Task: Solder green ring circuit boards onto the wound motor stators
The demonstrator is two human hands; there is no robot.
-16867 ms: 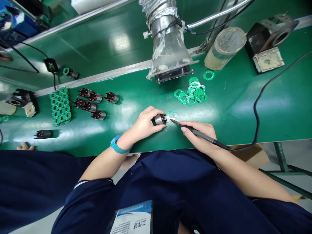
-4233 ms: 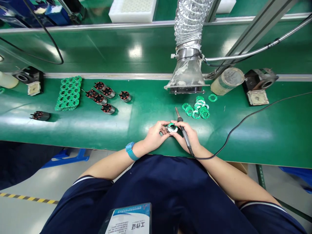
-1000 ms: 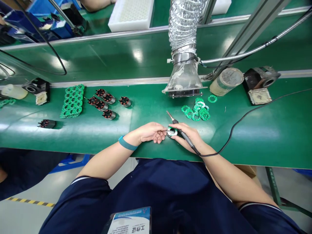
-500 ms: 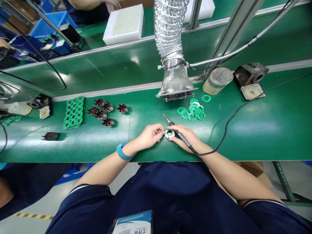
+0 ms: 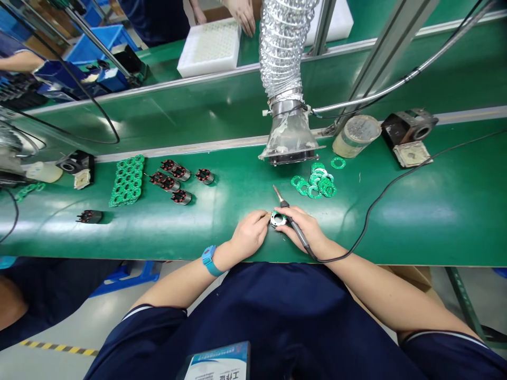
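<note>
The motor part (image 5: 278,219), its ringed end facing up, sits at the fingertips of the right hand (image 5: 308,230), clamped between thumb and fingers near the front edge of the desk (image 5: 229,182). The same hand grips the soldering iron (image 5: 298,232), tip pointing away from the body. The left hand (image 5: 249,232) has its fingertips at the part's left side; whether they pinch it, I cannot tell. Green rings (image 5: 315,181) lie beyond the right hand.
</note>
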